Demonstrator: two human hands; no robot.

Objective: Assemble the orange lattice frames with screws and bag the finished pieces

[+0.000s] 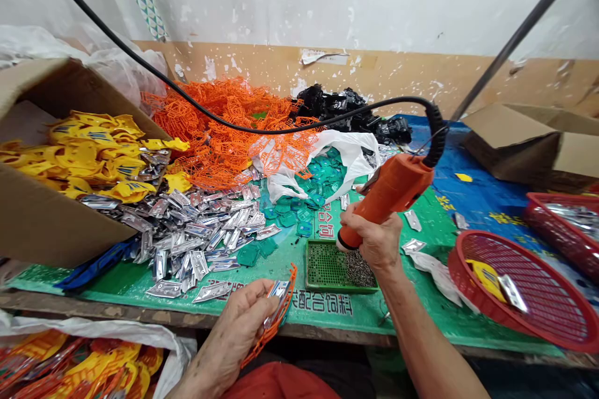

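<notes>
While our left hand (236,330) pinches a thin silver plate (279,292), light-looking and stiff, by its edges against a springy orange plastic frame (284,318) above the green surface (112,290), our right fingers (360,224) wrap closed around an orange electric screwdriver (386,186).

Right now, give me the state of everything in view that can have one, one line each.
left hand, gripping an orange plastic frame and a silver piece
right hand, gripping the orange electric screwdriver
orange electric screwdriver, tilted tip-down above the tray
green screw tray, holding small screws
red basket, holding a yellow part and a silver part
cardboard box, open, holding yellow plastic parts
</notes>
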